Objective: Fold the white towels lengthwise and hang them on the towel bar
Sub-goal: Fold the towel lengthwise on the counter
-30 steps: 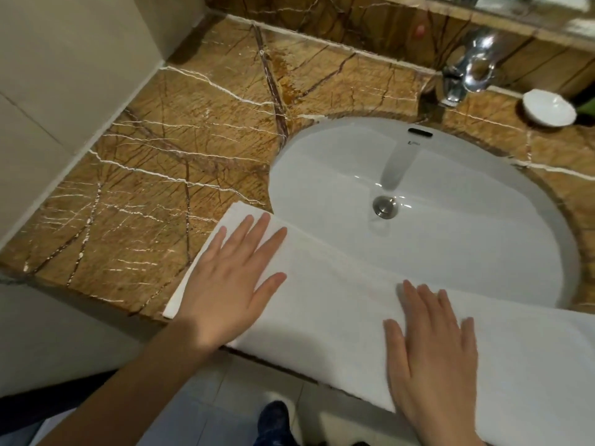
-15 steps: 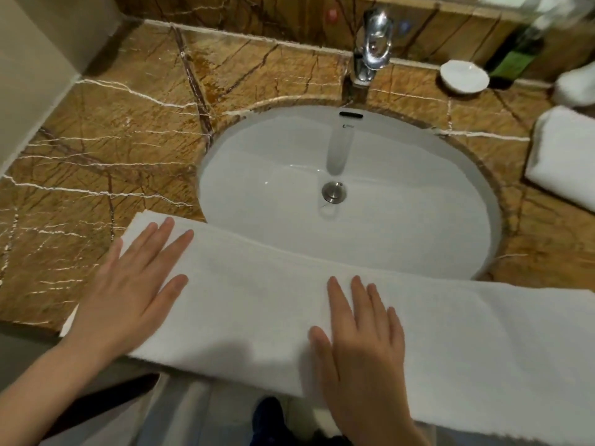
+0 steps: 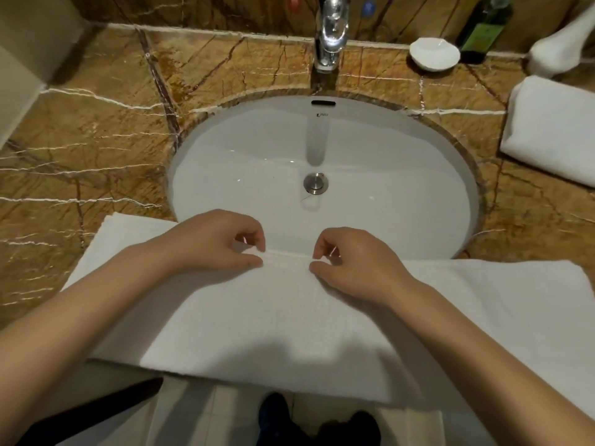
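A long white towel (image 3: 283, 323), folded into a strip, lies across the front edge of the brown marble counter (image 3: 96, 149) and over the near rim of the sink (image 3: 322, 175). My left hand (image 3: 212, 243) pinches the towel's far edge near its middle, thumb under the fingers. My right hand (image 3: 351, 259) pinches the same edge a short way to the right. Both hands sit close together over the basin's front rim. No towel bar is in view.
A second folded white towel (image 3: 553, 130) lies on the counter at the right, with a rolled white cloth (image 3: 560, 43) behind it. A chrome tap (image 3: 331, 30), a small white dish (image 3: 434, 54) and a dark green bottle (image 3: 483, 30) stand along the back wall.
Both hands lay flat on the towel, apart. They have moved together to the middle of its far edge and now pinch it. The view has swung to the right.
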`<action>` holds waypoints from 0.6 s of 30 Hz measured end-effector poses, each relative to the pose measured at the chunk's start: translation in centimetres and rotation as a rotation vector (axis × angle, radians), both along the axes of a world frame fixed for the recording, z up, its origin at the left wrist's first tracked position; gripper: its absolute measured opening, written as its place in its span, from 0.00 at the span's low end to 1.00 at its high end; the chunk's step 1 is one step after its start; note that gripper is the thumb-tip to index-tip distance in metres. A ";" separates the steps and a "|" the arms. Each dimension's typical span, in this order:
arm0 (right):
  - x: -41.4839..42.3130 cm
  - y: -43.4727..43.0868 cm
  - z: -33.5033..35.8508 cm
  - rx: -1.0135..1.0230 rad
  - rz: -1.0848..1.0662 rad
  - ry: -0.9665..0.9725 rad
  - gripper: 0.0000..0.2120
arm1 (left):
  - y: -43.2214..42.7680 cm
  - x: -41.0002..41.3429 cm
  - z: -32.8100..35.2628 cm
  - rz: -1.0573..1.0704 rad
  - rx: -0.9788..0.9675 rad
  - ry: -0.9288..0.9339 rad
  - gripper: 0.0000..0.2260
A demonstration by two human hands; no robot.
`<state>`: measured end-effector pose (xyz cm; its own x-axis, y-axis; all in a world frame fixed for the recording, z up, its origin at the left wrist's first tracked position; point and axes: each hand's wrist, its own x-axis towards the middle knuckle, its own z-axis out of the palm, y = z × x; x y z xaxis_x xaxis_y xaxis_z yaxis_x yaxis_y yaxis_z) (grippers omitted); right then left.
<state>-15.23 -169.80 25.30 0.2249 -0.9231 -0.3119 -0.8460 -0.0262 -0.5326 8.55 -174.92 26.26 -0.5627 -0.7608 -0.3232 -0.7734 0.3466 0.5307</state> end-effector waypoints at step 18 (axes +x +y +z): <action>0.2 1.7 -1.1 -0.339 -0.012 0.124 0.10 | 1.5 0.0 -2.5 0.151 -0.340 0.017 0.11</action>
<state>-15.08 -168.05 24.16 0.1933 -0.9811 -0.0118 -0.9047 -0.1736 -0.3890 8.54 -173.38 23.78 -0.4392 -0.8979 -0.0289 -0.8213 0.3882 0.4181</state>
